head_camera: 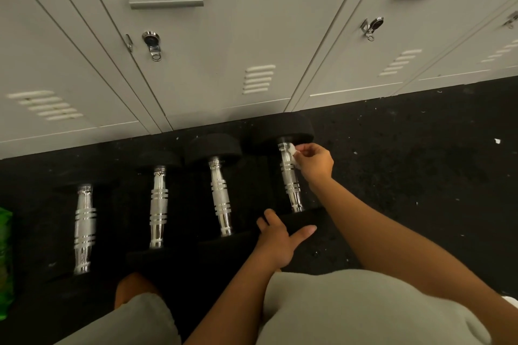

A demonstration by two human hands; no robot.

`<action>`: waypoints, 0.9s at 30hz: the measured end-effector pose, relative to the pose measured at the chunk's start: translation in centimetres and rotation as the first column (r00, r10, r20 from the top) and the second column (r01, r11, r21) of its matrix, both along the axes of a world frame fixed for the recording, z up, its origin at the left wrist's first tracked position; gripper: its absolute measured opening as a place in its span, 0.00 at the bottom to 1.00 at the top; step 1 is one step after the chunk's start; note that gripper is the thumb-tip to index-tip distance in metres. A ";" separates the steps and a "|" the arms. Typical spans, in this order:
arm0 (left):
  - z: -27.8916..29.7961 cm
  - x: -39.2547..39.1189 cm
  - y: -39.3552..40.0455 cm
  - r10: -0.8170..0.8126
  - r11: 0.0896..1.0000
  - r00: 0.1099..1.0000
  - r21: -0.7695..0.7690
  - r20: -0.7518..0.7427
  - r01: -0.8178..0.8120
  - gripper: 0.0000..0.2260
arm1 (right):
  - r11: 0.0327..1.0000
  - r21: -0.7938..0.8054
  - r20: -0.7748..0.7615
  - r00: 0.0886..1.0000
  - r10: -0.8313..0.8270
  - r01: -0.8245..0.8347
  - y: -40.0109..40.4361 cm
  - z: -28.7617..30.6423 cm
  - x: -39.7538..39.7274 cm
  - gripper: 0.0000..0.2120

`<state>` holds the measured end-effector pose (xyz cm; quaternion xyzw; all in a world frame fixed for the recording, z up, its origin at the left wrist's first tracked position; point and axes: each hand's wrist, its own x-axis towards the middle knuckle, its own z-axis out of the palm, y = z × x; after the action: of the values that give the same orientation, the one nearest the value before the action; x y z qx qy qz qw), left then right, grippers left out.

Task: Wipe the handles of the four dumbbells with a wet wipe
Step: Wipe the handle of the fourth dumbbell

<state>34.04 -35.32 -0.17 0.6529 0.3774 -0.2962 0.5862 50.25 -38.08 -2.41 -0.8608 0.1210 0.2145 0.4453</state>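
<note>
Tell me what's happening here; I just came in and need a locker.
A person kneeling by the lockers is cleaning dumbbells. The right hand presses a wet wipe to the far end of the rightmost dumbbell's handle, while the left hand steadies its near weight. Three more dumbbells lie to the left.

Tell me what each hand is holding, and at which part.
The right hand pinches a white wet wipe against the upper handle of the rightmost dumbbell. The left hand steadies that dumbbell's near head.
</note>
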 end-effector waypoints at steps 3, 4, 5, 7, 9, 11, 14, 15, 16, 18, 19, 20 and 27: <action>0.0 0.0 0.0 0.001 1.000 1.000 -0.001 0.003 -0.001 0.43 | 0.998 -0.045 -0.105 0.994 0.027 -0.032 -0.4 -0.6 0.3 0.04; -0.1 0.0 0.0 0.002 1.000 1.000 0.005 0.004 -0.002 0.43 | 0.999 -0.049 -0.132 0.991 0.015 -0.022 -0.2 -0.7 0.6 0.05; -0.1 0.0 -0.1 0.004 1.000 1.000 0.010 0.004 -0.004 0.43 | 0.999 -0.042 -0.159 0.987 -0.009 0.002 0.1 -0.9 1.0 0.07; -0.2 0.0 -0.1 0.010 1.000 1.000 0.009 0.004 -0.010 0.43 | 0.999 -0.003 -0.209 0.977 -0.047 0.048 0.4 -1.2 1.3 0.10; -0.3 -0.1 -0.1 0.012 1.000 1.000 0.003 0.000 -0.012 0.44 | 1.000 0.020 -0.239 0.971 -0.019 0.024 0.2 -1.5 1.2 0.10; -0.4 -0.1 0.0 0.020 1.000 1.000 -0.013 -0.001 -0.020 0.44 | 0.999 0.031 -0.281 0.959 0.044 -0.037 -0.1 -1.2 1.2 0.10; -0.4 -0.1 -0.1 0.029 1.000 1.000 -0.012 0.005 -0.029 0.44 | 0.996 0.011 -0.324 0.942 0.086 -0.087 0.3 -0.7 2.1 0.05; -0.4 -0.1 -0.1 0.030 0.999 1.000 -0.009 0.004 -0.030 0.44 | 0.996 -0.010 -0.305 0.949 0.081 -0.089 0.5 -0.8 2.5 0.05; -0.4 -0.1 -0.1 0.031 0.999 1.000 -0.009 0.003 -0.031 0.44 | 0.995 -0.041 -0.278 0.957 0.077 -0.092 0.7 -0.9 2.7 0.05; -0.4 0.0 0.0 0.027 1.000 1.000 -0.008 0.002 -0.027 0.43 | 0.991 -0.081 -0.234 0.969 0.083 -0.105 0.7 -0.9 2.5 0.07; -0.4 0.0 0.0 0.025 1.000 1.000 -0.013 0.001 -0.025 0.43 | 0.988 -0.087 -0.232 0.967 0.106 -0.129 0.4 -0.7 2.2 0.08; -0.4 0.0 0.1 0.024 1.000 1.000 -0.019 0.001 -0.024 0.43 | 0.982 -0.094 -0.250 0.959 0.135 -0.162 0.0 -0.6 1.8 0.09; -0.5 0.1 -0.2 0.028 1.000 1.000 0.002 -0.013 -0.028 0.43 | 0.916 -0.230 -0.241 0.931 0.273 -0.328 0.2 -0.1 2.1 0.10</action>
<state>34.13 -35.50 -0.63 0.6461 0.3906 -0.2918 0.5873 52.36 -37.92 -2.54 -0.8945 0.0594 0.3497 0.2722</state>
